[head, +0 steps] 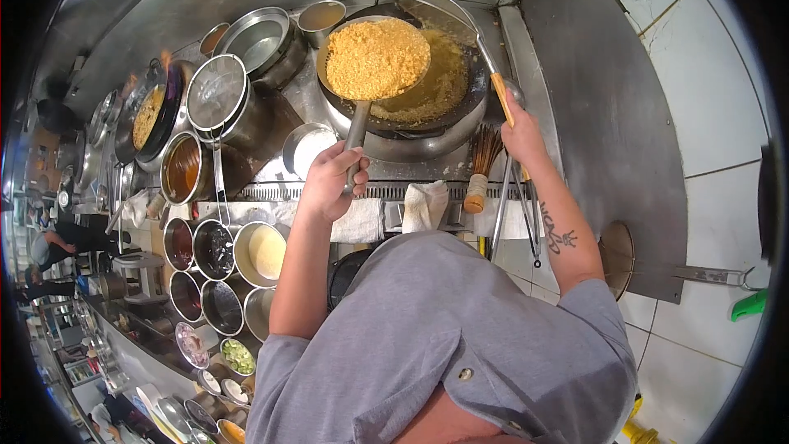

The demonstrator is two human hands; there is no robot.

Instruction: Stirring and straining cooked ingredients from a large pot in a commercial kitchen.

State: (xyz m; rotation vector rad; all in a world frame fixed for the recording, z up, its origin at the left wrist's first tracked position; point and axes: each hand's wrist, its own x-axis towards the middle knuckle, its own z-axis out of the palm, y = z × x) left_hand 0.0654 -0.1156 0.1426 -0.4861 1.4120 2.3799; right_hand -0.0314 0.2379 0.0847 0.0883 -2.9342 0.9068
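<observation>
My left hand (336,177) grips the metal handle of a round strainer ladle (357,123). Heaped in its bowl are golden fried crumbs (379,58), possibly minced garlic. The ladle is above the left part of a dark wok (478,83), which holds oil (441,83) with similar bits floating in it. My right hand (524,135) is closed around the wooden handle of a wire-mesh skimmer (441,17). Its hoop is over the far right of the wok, and the heaped ladle partly hides the wok. A bamboo wok brush (481,169) stands just left of my right forearm.
Pots (182,169) and a fine-mesh sieve (216,89) crowd the stove's left side. Flames rise by a second wok (151,114). Steel containers (259,253) and chopped-vegetable bowls (237,356) line my left. A steel wall panel (604,105) bounds the right. People are farther left.
</observation>
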